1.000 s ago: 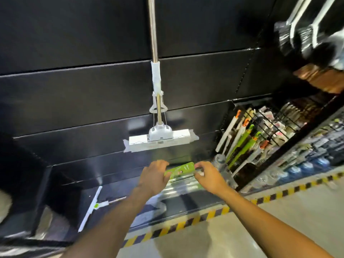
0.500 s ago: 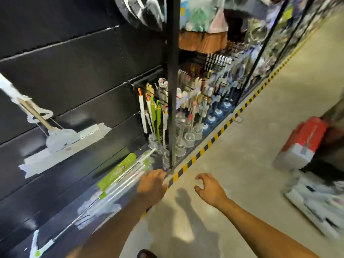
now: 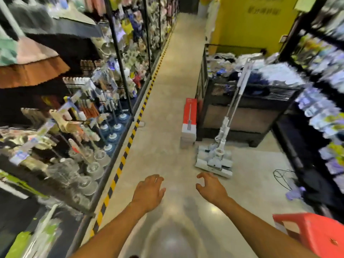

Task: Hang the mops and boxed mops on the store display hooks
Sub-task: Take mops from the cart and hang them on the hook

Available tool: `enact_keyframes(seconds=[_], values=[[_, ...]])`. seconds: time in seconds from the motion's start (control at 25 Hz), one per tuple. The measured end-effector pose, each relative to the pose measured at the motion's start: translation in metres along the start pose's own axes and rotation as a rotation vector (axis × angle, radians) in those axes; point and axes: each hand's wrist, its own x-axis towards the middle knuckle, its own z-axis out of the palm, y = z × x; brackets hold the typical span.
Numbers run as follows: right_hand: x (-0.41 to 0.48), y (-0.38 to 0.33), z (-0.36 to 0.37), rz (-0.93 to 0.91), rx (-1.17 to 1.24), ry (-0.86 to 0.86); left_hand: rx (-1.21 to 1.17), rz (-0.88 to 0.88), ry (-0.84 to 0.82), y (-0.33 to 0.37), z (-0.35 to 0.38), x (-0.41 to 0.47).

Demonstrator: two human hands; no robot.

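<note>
Mop (image 3: 224, 130): it stands on the aisle floor (image 3: 167, 127) with its flat white head down and its long handle leaning on the black rack (image 3: 242, 116), which keeps it upright and the handle easy to take. Boxed mop (image 3: 189, 121), red and white: it is set on end just left of the mop against the same rack's corner, probably parked there as stock not yet hung. Left hand (image 3: 148, 192) and right hand (image 3: 211, 189): both reach forward over the floor, empty, the fingers loosely curled and apart, clamped on nothing. The right hand is nearer the mop head, not touching it. The shelving (image 3: 83, 108) at the left is blurred, and no free hook can be made out.
</note>
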Motion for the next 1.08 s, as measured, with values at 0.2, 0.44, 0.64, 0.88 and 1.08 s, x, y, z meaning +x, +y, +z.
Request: enact_keyframes(seconds=[0.2, 0.44, 0.64, 0.88, 1.08], values=[[0.004, 0.087, -0.061, 0.198, 0.106, 0.141, 0.035, 0.221, -0.055, 0.088, -0.011, 0.103], [0.052, 0.152, -0.116, 0.345, 0.154, 0.235, 0.075, 0.41, -0.055, 0.161, -0.015, 0.227], [0.134, 0.176, -0.174, 0.373, 0.154, 0.258, 0.044, 0.435, -0.029, 0.197, -0.039, 0.333], [0.233, 0.19, -0.243, 0.367, 0.187, 0.343, 0.033, 0.471, -0.021, 0.226, -0.076, 0.443], [0.32, 0.21, -0.293, 0.341, 0.179, 0.333, 0.028, 0.485, -0.002, 0.253, -0.094, 0.522]])
